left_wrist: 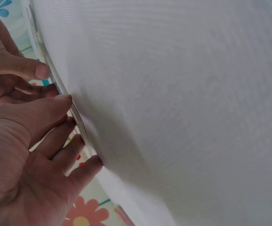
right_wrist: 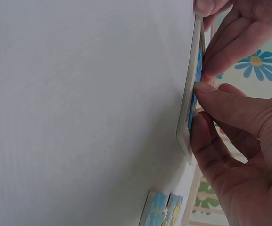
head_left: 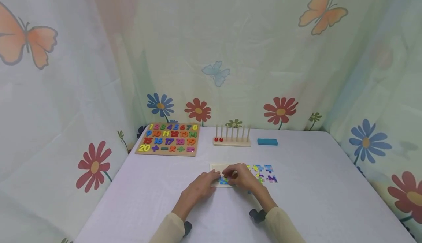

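A light wooden puzzle tray lies on the table, partly hidden by both hands. Blue jigsaw pieces show inside it. My left hand rests at the tray's left side, its fingers spread. In the left wrist view, that hand's thumb and fingertips touch the rim. Over the tray, my right hand has bent fingers and pinches a small puzzle piece, mostly hidden by the fingers. The right wrist view has its thumb low over the blue pieces in the tray.
Loose jigsaw pieces lie right of the tray, some near its right edge. Behind stand a number board, a wooden peg rack with two red beads, and a blue block. Patterned curtains surround the table.
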### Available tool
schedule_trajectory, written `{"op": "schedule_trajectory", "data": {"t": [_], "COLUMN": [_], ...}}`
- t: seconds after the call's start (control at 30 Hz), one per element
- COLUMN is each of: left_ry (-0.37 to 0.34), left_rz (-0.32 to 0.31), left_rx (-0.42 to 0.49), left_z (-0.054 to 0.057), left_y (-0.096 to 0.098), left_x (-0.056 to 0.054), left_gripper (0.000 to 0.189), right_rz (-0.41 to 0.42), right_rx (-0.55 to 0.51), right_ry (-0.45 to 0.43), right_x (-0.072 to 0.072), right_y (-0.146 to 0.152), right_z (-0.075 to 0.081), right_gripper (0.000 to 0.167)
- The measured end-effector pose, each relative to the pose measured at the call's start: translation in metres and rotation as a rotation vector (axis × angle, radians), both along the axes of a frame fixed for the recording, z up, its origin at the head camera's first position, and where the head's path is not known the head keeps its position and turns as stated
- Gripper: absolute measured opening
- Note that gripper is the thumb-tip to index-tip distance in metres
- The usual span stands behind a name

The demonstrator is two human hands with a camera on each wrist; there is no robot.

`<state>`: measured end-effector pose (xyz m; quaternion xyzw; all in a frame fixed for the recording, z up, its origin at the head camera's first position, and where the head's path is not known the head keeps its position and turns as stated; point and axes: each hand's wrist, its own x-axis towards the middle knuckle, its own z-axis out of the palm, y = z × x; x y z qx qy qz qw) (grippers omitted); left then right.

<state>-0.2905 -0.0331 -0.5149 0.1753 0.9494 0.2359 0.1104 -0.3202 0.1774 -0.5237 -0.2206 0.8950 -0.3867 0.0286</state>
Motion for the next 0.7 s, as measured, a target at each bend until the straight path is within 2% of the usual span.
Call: {"op": "schedule_trajectory", "data": {"t": [0.7], "left_ry": [-0.017], "left_rz": [-0.003], "left_rx": [-0.011], "left_z": [0.0003], "left_y": [-0.0002], "left_x": [-0.0021], "left_gripper": [0.054], "right_rz": [0.006], "right_rx": [-0.009], "right_ry": [0.044], "right_x": [0.0036], "right_y": [-0.0016], "right_z": [0.0018], "right_gripper": [0.031]}}
